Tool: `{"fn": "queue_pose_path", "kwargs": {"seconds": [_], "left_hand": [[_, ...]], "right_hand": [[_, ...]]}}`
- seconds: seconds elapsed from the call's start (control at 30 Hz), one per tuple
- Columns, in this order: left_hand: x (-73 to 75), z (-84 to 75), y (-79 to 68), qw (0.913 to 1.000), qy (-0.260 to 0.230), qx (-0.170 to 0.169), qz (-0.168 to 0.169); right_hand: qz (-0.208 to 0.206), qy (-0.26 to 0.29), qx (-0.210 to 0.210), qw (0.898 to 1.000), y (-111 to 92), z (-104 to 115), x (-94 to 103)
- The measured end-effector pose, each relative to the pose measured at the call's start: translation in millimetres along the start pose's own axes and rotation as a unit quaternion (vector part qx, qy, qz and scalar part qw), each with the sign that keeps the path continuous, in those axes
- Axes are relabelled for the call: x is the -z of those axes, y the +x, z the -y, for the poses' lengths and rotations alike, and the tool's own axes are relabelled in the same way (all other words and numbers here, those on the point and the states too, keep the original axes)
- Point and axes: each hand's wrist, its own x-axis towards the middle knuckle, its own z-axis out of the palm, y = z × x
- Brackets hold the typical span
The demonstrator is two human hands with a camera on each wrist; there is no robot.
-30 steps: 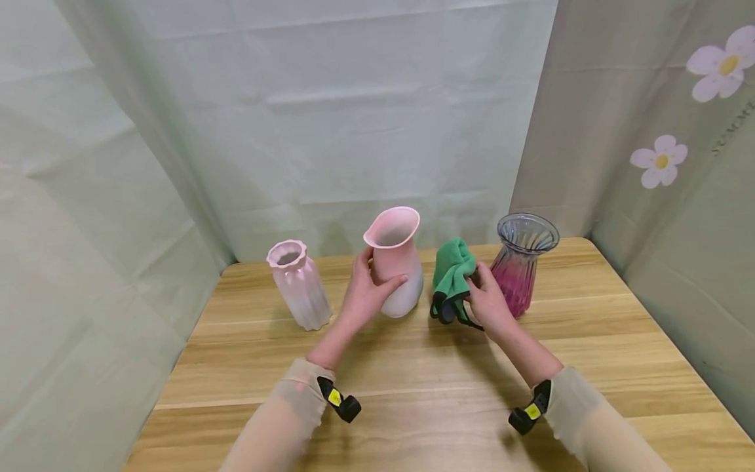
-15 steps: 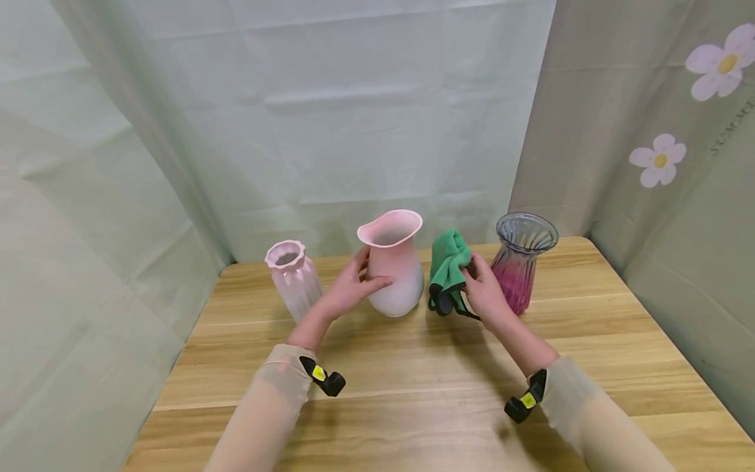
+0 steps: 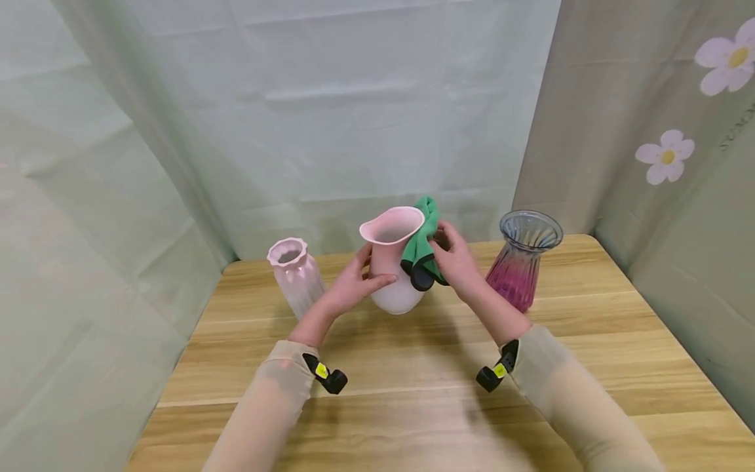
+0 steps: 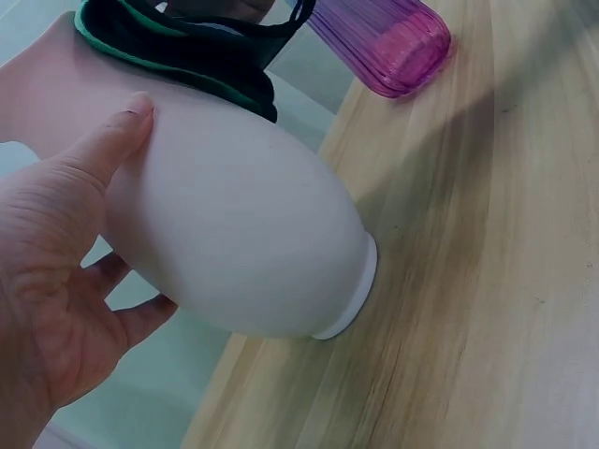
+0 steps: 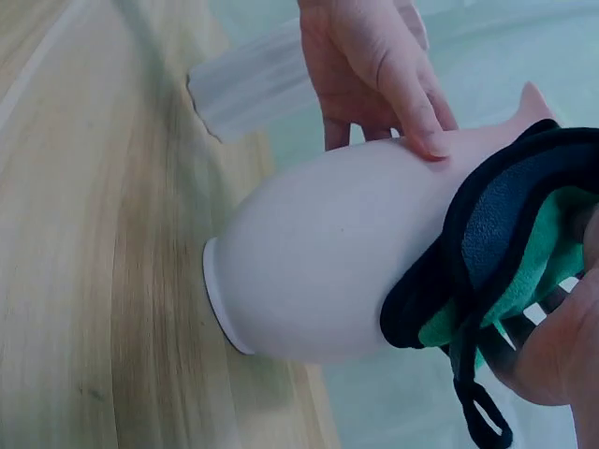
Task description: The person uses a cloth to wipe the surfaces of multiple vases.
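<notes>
The round-bellied pink-to-white vase [image 3: 390, 261] stands mouth up, spout leftward — left grip [image 3: 350, 286] curled round it, right grip [image 3: 457, 261] pinching the green black-edged cloth [image 3: 421, 248].

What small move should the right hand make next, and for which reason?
Probably slide the green cloth down the middle vase: the right hand holds it at the neck, the lower body lies uncovered, and the left hand grips the opposite side.

A curtained-off booth — pale sheets [image 3: 377, 118] around a wood-grain table [image 3: 401, 406].
</notes>
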Motion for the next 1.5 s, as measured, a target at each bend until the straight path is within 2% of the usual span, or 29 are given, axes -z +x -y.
{"fn": "queue_pose_path", "kwargs": {"seconds": [0.1, 0.23, 0.4, 0.47, 0.67, 0.8, 0.97, 1.17, 1.37, 1.5], "left_hand": [[1.1, -0.9, 0.2, 1.0, 0.003, 0.001, 0.0], [2.4, -0.8, -0.3, 0.9999, 0.006, 0.01, -0.002], [0.8, -0.3, 0.3, 1.0, 0.006, 0.005, 0.005], [-0.1, 0.1, 0.6, 1.0, 0.006, 0.002, 0.006], [-0.9, 1.8, 0.6, 1.0, -0.001, -0.001, 0.007], [-1.3, 1.8, 0.9, 1.0, -0.004, -0.003, 0.007], [-1.3, 1.8, 0.6, 1.0, -0.006, 0.002, 0.003], [-1.1, 2.0, 1.0, 1.0, -0.001, 0.005, 0.002], [-1.5, 2.7, 1.4, 1.0, -0.001, 0.004, 0.003], [-1.8, 2.6, 2.0, 1.0, 0.0, -0.004, 0.004]], "right_hand": [[-0.015, -0.009, -0.003, 1.0, 2.8, -0.1, -3.7], [-0.016, -0.03, 0.001, 0.999, 3.2, -2.0, -5.1], [-0.01, -0.058, -0.005, 0.998, -3.1, -24.9, -1.8], [-0.009, -0.054, -0.022, 0.998, -8.6, -41.3, -1.0], [-0.001, -0.042, -0.127, 0.991, -30.7, -88.1, -2.3], [-0.015, -0.04, -0.137, 0.99, -38.0, -97.4, -4.6], [-0.018, -0.009, -0.137, 0.99, -37.9, -93.0, -6.2], [-0.008, 0.04, -0.125, 0.991, -32.3, -74.4, -3.5], [0.02, 0.018, -0.095, 0.995, -19.5, -45.2, 2.3], [0.024, 0.023, -0.053, 0.998, -12.5, -20.6, 4.9]]}}
